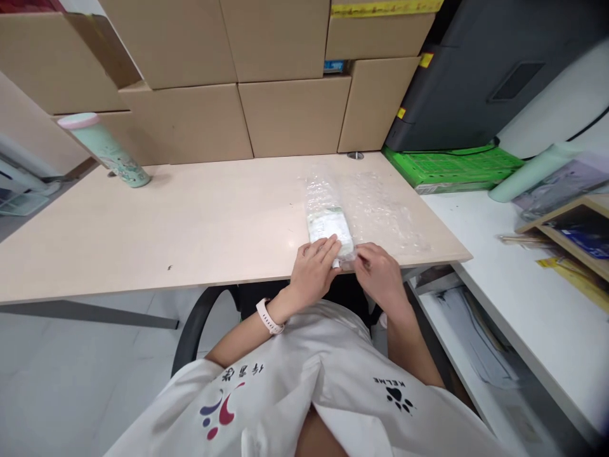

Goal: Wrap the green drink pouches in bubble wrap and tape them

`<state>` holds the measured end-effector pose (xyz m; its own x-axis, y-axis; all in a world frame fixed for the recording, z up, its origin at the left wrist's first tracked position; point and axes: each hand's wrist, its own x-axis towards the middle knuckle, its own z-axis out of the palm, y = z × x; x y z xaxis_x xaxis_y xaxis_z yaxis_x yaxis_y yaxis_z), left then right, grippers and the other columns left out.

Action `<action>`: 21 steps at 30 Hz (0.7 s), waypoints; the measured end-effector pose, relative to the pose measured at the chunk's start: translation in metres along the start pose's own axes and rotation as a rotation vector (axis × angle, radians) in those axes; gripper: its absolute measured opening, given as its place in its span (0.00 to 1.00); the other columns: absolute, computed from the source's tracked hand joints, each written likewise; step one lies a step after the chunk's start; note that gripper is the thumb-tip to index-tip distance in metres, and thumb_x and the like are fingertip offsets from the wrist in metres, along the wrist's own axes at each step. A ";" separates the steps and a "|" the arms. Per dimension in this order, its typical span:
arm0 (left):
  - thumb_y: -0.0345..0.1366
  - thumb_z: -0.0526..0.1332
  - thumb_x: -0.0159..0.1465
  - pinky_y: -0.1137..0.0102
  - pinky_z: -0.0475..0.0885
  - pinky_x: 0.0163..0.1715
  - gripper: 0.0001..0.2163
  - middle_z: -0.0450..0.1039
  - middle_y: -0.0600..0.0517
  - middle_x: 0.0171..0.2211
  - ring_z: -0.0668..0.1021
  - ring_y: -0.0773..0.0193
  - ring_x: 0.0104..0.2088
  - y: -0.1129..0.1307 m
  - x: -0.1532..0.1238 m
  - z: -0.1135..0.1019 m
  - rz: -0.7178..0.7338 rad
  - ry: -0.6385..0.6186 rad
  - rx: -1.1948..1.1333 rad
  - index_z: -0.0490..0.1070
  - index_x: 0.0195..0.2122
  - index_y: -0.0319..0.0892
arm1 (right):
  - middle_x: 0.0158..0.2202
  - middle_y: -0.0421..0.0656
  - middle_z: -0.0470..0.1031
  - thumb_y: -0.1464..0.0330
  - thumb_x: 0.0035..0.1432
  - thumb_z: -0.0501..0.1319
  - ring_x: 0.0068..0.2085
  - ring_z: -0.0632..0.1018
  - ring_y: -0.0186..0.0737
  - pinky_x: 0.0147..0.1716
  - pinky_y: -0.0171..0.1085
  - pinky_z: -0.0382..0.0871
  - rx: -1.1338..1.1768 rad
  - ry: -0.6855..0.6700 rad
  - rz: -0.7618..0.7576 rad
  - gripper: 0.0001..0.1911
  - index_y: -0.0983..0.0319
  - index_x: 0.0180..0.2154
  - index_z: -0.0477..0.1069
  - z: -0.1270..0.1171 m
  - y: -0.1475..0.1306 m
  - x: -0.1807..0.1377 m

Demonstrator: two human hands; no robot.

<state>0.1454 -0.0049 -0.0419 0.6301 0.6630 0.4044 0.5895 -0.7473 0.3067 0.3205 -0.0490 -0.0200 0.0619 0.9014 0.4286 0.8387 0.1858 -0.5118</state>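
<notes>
Left hand (311, 270) lies flat on the near end of a wrapped packet (328, 219), fingers together; right hand (380, 273) pinches the bubble wrap (380, 212) edge beside it, near the tabletop (190, 222) front edge.

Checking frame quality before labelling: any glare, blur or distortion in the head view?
Head view: even, soft light with faint shadows; strong wide-angle bending at the desk edge and boxes; small glints on the bubble-wrapped packet under the left hand and right hand; right edge and corners smeared.
</notes>
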 end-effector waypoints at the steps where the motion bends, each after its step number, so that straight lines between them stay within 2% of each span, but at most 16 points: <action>1: 0.36 0.56 0.70 0.49 0.63 0.59 0.24 0.61 0.42 0.69 0.67 0.46 0.65 0.003 0.001 0.002 -0.005 -0.007 0.035 0.58 0.67 0.40 | 0.37 0.48 0.78 0.69 0.65 0.52 0.41 0.77 0.47 0.44 0.44 0.70 -0.019 0.076 0.020 0.13 0.59 0.33 0.74 -0.006 0.000 -0.002; 3: 0.34 0.57 0.70 0.47 0.63 0.59 0.23 0.61 0.41 0.68 0.68 0.44 0.64 0.009 0.002 0.004 -0.019 -0.013 0.059 0.60 0.66 0.39 | 0.41 0.49 0.79 0.66 0.68 0.52 0.46 0.78 0.48 0.49 0.47 0.71 0.010 0.199 0.015 0.14 0.60 0.38 0.76 -0.011 0.000 -0.003; 4: 0.34 0.57 0.69 0.47 0.63 0.59 0.23 0.62 0.40 0.68 0.68 0.44 0.64 0.011 0.001 0.004 -0.025 -0.014 0.045 0.60 0.65 0.39 | 0.45 0.50 0.79 0.65 0.69 0.51 0.49 0.78 0.48 0.53 0.48 0.70 0.057 0.202 -0.013 0.15 0.59 0.42 0.76 -0.010 -0.001 -0.002; 7: 0.36 0.59 0.69 0.45 0.62 0.62 0.25 0.59 0.40 0.69 0.64 0.45 0.67 0.010 -0.004 0.001 -0.049 0.024 -0.132 0.59 0.66 0.43 | 0.58 0.50 0.75 0.62 0.71 0.49 0.61 0.73 0.47 0.62 0.51 0.66 0.193 0.041 -0.104 0.19 0.59 0.53 0.74 0.003 0.000 0.003; 9: 0.40 0.59 0.69 0.46 0.59 0.65 0.28 0.49 0.40 0.73 0.57 0.46 0.71 0.004 -0.009 -0.003 -0.146 0.122 -0.348 0.54 0.69 0.45 | 0.63 0.50 0.71 0.60 0.72 0.48 0.66 0.68 0.47 0.65 0.53 0.63 0.202 -0.046 -0.111 0.22 0.59 0.56 0.72 0.015 0.002 0.005; 11: 0.42 0.59 0.69 0.48 0.60 0.67 0.32 0.42 0.40 0.74 0.54 0.47 0.73 -0.004 -0.012 -0.008 -0.324 0.206 -0.618 0.46 0.71 0.47 | 0.65 0.51 0.68 0.58 0.72 0.49 0.69 0.65 0.48 0.66 0.53 0.61 0.181 -0.080 -0.107 0.23 0.60 0.59 0.71 0.022 0.004 0.004; 13: 0.41 0.57 0.70 0.51 0.64 0.66 0.32 0.44 0.39 0.74 0.59 0.49 0.71 -0.011 -0.012 -0.016 -0.492 0.181 -0.909 0.42 0.71 0.48 | 0.68 0.51 0.63 0.54 0.70 0.52 0.70 0.61 0.50 0.67 0.55 0.59 0.156 -0.123 -0.116 0.26 0.60 0.62 0.67 0.025 0.004 0.001; 15: 0.39 0.54 0.71 0.54 0.67 0.64 0.31 0.51 0.40 0.72 0.64 0.52 0.69 -0.014 -0.010 -0.024 -0.570 0.094 -1.142 0.41 0.72 0.48 | 0.71 0.51 0.57 0.49 0.64 0.59 0.72 0.57 0.54 0.67 0.58 0.58 0.130 -0.170 -0.132 0.35 0.57 0.66 0.62 0.025 0.002 -0.003; 17: 0.39 0.51 0.72 0.56 0.68 0.64 0.29 0.55 0.42 0.71 0.67 0.54 0.68 -0.011 -0.009 -0.030 -0.575 0.072 -1.247 0.41 0.72 0.49 | 0.72 0.51 0.54 0.46 0.57 0.64 0.72 0.56 0.57 0.67 0.60 0.57 0.124 -0.192 -0.139 0.43 0.56 0.68 0.57 0.023 -0.002 -0.006; 18: 0.39 0.50 0.72 0.56 0.68 0.64 0.29 0.55 0.42 0.71 0.68 0.55 0.67 -0.008 -0.009 -0.032 -0.555 0.091 -1.261 0.40 0.72 0.49 | 0.72 0.51 0.56 0.46 0.57 0.64 0.72 0.57 0.57 0.66 0.59 0.58 0.136 -0.175 -0.131 0.44 0.56 0.68 0.56 0.023 -0.006 -0.007; 21: 0.42 0.49 0.73 0.55 0.69 0.62 0.29 0.52 0.41 0.72 0.71 0.55 0.64 0.005 -0.010 -0.034 -0.405 0.152 -1.240 0.39 0.72 0.49 | 0.64 0.53 0.69 0.51 0.65 0.57 0.64 0.70 0.53 0.60 0.53 0.67 0.211 -0.040 -0.010 0.30 0.58 0.63 0.61 0.024 -0.017 -0.009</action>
<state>0.1248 -0.0165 -0.0157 0.4084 0.8978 0.1650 -0.1824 -0.0968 0.9785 0.2924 -0.0513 -0.0329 0.0293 0.9132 0.4065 0.7068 0.2686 -0.6544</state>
